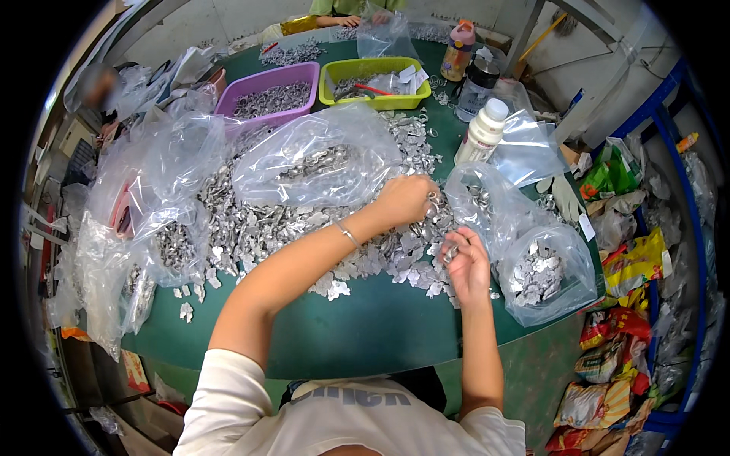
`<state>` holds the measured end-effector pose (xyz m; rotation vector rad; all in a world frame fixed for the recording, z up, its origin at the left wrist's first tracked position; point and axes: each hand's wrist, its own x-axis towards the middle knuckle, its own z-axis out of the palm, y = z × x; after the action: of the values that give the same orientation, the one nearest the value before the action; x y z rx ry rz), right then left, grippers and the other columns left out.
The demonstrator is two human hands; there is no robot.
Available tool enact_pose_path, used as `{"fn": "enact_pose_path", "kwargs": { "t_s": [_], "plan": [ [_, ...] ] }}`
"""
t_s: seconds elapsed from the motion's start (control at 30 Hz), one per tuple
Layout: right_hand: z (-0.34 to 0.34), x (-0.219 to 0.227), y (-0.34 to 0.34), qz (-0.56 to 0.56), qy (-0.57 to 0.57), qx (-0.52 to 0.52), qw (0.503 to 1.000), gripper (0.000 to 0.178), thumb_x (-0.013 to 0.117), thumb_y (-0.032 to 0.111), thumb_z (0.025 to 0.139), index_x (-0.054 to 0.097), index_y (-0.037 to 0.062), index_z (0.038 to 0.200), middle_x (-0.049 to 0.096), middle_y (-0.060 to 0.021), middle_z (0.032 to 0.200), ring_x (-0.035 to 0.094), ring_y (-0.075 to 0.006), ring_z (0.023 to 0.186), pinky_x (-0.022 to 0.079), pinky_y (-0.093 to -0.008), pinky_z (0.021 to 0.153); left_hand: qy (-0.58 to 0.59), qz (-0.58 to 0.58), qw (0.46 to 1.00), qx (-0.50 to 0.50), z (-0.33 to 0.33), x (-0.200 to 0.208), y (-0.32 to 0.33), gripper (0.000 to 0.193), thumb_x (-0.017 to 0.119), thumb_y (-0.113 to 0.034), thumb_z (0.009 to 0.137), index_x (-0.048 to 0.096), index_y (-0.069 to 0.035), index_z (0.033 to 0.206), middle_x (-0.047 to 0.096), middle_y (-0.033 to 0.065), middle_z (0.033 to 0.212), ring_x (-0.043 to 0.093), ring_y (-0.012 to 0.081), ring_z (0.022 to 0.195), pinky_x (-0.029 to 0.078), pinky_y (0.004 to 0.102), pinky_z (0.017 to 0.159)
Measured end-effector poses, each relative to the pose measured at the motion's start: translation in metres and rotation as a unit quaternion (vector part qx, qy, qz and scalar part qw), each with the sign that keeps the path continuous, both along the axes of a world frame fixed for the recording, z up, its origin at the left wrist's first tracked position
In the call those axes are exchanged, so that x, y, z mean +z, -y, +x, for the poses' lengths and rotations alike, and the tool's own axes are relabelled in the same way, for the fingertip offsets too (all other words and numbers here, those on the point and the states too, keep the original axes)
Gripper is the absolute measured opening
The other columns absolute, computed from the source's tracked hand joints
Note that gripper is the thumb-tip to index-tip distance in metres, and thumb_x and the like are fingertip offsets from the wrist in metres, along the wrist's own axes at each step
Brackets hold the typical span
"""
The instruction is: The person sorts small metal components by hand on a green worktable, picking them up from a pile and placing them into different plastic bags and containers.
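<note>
A wide heap of small silvery metal pieces (304,235), some flat and some ring-shaped, covers the middle of the green table (357,327). My left hand (407,199) reaches across it to the heap's right side, its fingers closed, with small ring-shaped metal pieces at the fingertips. Nearer to me, my right hand (469,266) is turned palm up, its fingers curled round a small ring-shaped metal piece (450,251). Just right of it lies a clear plastic bag (578,262) with flat metal pieces inside. Another clear bag (266,171), holding metal pieces, rests on the heap beyond my left forearm.
A purple basin (317,76) and a yellow-green basin (327,87), both with metal pieces, stand at the back. To the right are a white bottle (480,137), a dark-lidded jug (477,83) and a pink-topped bottle (458,49). Another person's hand (348,21) shows across the table.
</note>
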<state>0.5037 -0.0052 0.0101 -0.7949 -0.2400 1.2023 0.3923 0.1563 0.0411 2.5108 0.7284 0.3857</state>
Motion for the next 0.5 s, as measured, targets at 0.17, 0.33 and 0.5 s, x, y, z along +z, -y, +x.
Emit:
{"fn": "enact_pose_path", "kwargs": {
  "t_s": [0.17,0.33,0.5],
  "plan": [
    [0.000,-0.011,-0.019,-0.149,0.608,0.010,0.780,0.033,0.070,0.018,0.076,0.058,0.0038,0.103,0.057,-0.0113,0.095,0.059,-0.0260,0.070,0.048,-0.0392,0.062,0.234,-0.380,0.890,0.089,-0.024,-0.005,0.004,0.020,0.059,-0.014,0.080,0.059,-0.006,0.098,0.063,0.0087,0.092,0.060,0.0210,0.075,0.050,0.0345,0.064],
    [-0.018,-0.004,-0.036,-0.217,0.830,-0.027,0.513,0.032,0.075,0.024,0.070,0.060,0.0068,0.092,0.057,-0.0106,0.100,0.061,-0.0335,0.077,0.047,-0.0456,0.064,0.336,-0.781,0.523,0.061,-0.084,0.010,0.053,0.035,0.052,-0.014,0.079,0.050,-0.009,0.114,0.059,0.0110,0.095,0.051,0.0169,0.063,0.043,0.0252,0.048],
    [-0.011,-0.018,-0.020,-0.143,0.822,-0.113,0.540,0.019,0.068,0.014,0.076,0.057,0.0070,0.090,0.057,-0.0081,0.083,0.060,-0.0269,0.067,0.047,-0.0380,0.059,0.372,-0.815,0.441,0.056,-0.133,-0.006,0.099,0.027,0.050,-0.034,0.089,0.059,-0.010,0.099,0.061,0.0065,0.090,0.060,0.0189,0.076,0.042,0.0231,0.043]
  ]
}}
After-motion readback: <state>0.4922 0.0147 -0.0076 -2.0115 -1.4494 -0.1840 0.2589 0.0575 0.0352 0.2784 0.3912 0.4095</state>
